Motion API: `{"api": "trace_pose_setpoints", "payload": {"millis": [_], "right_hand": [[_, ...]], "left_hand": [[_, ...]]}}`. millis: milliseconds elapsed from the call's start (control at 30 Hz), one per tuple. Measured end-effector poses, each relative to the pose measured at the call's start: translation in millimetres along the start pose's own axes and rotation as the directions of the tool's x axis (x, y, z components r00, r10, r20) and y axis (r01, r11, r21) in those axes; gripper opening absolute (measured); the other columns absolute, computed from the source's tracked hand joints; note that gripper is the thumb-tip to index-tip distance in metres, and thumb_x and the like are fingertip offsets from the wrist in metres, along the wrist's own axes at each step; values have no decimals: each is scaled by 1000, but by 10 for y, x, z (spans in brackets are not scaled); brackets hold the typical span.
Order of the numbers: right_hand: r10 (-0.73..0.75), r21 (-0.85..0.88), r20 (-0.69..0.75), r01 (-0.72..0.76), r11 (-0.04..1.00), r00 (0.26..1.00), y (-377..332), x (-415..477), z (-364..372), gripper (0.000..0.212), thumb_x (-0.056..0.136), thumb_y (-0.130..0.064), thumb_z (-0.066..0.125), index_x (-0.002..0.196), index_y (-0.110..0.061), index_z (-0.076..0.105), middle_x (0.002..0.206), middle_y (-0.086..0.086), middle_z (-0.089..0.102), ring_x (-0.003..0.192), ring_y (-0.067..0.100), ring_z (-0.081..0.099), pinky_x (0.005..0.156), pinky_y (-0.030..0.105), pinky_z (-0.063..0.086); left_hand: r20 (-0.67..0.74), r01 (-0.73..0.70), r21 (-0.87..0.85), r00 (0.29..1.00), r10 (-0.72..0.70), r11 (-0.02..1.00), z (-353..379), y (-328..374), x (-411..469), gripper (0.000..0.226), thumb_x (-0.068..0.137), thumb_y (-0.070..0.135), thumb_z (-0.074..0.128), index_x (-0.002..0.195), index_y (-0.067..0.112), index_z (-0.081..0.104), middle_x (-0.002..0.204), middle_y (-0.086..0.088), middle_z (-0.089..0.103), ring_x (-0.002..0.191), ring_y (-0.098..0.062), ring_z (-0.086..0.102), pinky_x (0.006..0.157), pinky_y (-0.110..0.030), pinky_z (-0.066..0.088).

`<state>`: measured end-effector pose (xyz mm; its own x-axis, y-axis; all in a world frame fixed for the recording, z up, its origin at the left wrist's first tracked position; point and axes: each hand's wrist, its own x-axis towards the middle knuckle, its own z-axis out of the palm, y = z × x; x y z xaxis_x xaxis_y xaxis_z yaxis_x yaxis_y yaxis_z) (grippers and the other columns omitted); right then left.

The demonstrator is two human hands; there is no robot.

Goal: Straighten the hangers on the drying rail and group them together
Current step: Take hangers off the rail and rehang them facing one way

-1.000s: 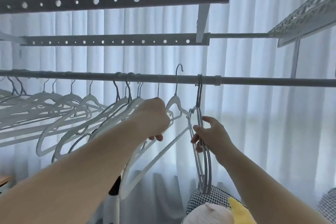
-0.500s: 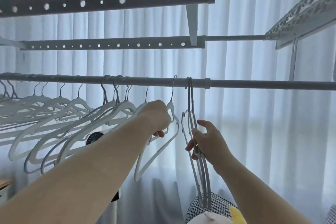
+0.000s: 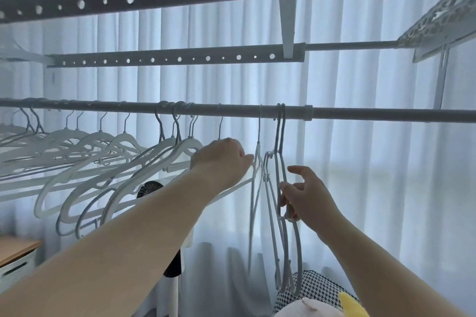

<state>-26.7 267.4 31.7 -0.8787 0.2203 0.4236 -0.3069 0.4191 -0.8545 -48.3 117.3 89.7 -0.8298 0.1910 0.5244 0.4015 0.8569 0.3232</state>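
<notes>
right hand (image 3: 306, 198) grip tight on grey hangers (image 3: 284, 278); left hand (image 3: 221, 159) grip by white hanger (image 3: 258, 154) unclear, hidden

Below the rail (image 3: 386, 115), the left hand (image 3: 221, 161) grips a white hanger (image 3: 258, 149); at its three o'clock, the right hand (image 3: 307, 199) holds grey hangers (image 3: 279, 132).

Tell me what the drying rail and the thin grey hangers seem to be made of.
Drying rail: probably a metal tube, round, smooth matt grey, with a collar where a thinner section slides out. Thin grey hangers: slim bent rod, perhaps coated wire or plastic, matt with no shine. The view leaves that open.
</notes>
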Motion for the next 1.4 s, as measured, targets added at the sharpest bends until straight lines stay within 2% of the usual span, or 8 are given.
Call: {"api": "trace_pose_setpoints", "payload": {"millis": [133, 267, 367, 500, 667, 867, 1100, 1400], "right_hand": [[-53, -105, -85, 44, 994, 995, 9, 52, -13, 39, 87, -16, 51, 125, -15, 41, 69, -1, 52, 55, 15, 51, 62, 35, 48], [-243, -339, -238, 154, 928, 940, -90, 146, -21, 42, 86, -19, 53, 126, -14, 43, 96, 1, 49, 91, 20, 50, 80, 28, 37], [-421, -499, -280, 244, 831, 862, -320, 298, -13, 35, 86, -19, 52, 121, -13, 50, 121, 9, 49, 117, 27, 40, 98, 30, 28], [-628, -741, -126, 348, 574, 768, -647, 590, 32, 33, 88, -20, 48, 120, -12, 55, 139, 7, 43, 131, 26, 31, 108, 32, 19], [-519, -880, 106, 323, 349, 848, -781, 983, 129, 45, 92, -25, 41, 136, -17, 36, 151, 2, 27, 141, 21, 17, 116, 38, 2], [-512, -874, 53, 288, 392, 857, -740, 1130, 229, 35, 92, -20, 40, 124, -9, 48, 123, 11, 59, 118, 29, 44, 105, 34, 22], [-530, -851, 56, 318, 417, 846, -697, 1144, 221, 34, 90, -12, 44, 122, -4, 48, 120, 16, 59, 118, 31, 41, 98, 29, 22], [-519, -844, 83, 337, 418, 851, -715, 1128, 182, 35, 90, -11, 44, 123, -3, 48, 120, 16, 59, 118, 31, 43, 100, 31, 26]], "left_hand": [[-260, -28, 83, 964, 49, 996, -55, -328, -172, 28, 88, 35, 47, 109, 21, 60, 116, -1, 62, 110, -24, 49, 75, -30, 31], [-256, 47, 66, 966, -29, 997, -26, -673, -315, 37, 86, 34, 52, 120, 20, 51, 127, -3, 54, 118, -25, 45, 93, -36, 38], [-162, 109, 15, 981, -105, 994, 11, -798, -355, 41, 87, 36, 50, 125, 21, 45, 127, -1, 55, 115, -25, 50, 90, -35, 40], [-42, 152, 43, 988, -150, 987, 30, -933, -324, 42, 89, 35, 46, 128, 23, 40, 121, -3, 57, 108, -27, 54, 86, -35, 41], [75, 127, 84, 988, -134, 988, -7, -1038, -312, 23, 91, 39, 42, 96, 23, 57, 99, -2, 66, 80, -25, 61, 76, -30, 46], [-4, 132, 116, 991, -132, 984, -27, -1089, -265, 26, 95, 29, 32, 89, 14, 52, 99, -9, 66, 84, -29, 66, 82, -38, 51], [-157, 123, 111, 982, -105, 986, -36, -1106, -4, 26, 95, 21, 32, 96, 12, 56, 94, -10, 70, 89, -31, 62, 76, -38, 49], [-66, 153, 275, 988, -140, 949, 234, -1084, 121, 17, 91, 12, 40, 99, 11, 56, 105, -9, 63, 89, -28, 56, 70, -30, 39]]}}
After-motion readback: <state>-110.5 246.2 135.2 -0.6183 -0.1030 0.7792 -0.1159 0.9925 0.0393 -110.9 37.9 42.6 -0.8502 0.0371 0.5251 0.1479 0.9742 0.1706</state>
